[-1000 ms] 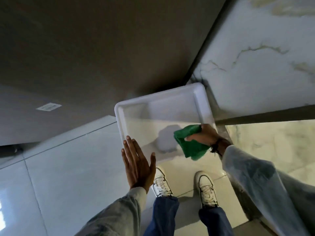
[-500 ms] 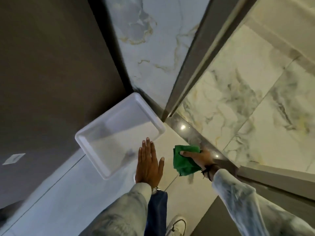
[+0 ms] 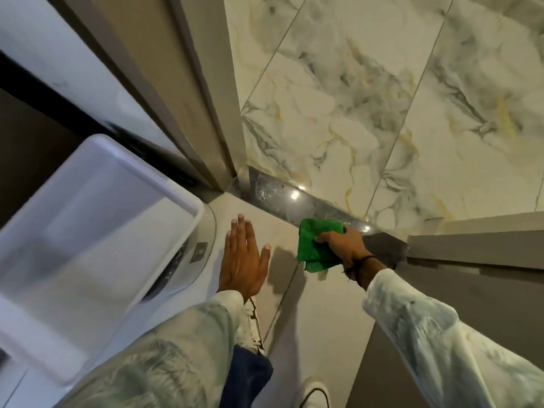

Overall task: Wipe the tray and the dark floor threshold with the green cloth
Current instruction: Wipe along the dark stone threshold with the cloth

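Right hand (image 3: 344, 245) clamps the bunched green cloth (image 3: 316, 245), whose upper edge lies on the dark floor threshold (image 3: 294, 198) (glossy, with glints), apparently touching, though contact is hard to confirm. Left hand (image 3: 243, 257) is flat, fingers spread, holding nothing, over the pale floor tile (image 3: 318, 319). The white tray (image 3: 88, 231) sits left, blurred, apart from both hands.

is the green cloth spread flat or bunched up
Bunched up: the green cloth sits crumpled in folds in the right hand, at the dark threshold.
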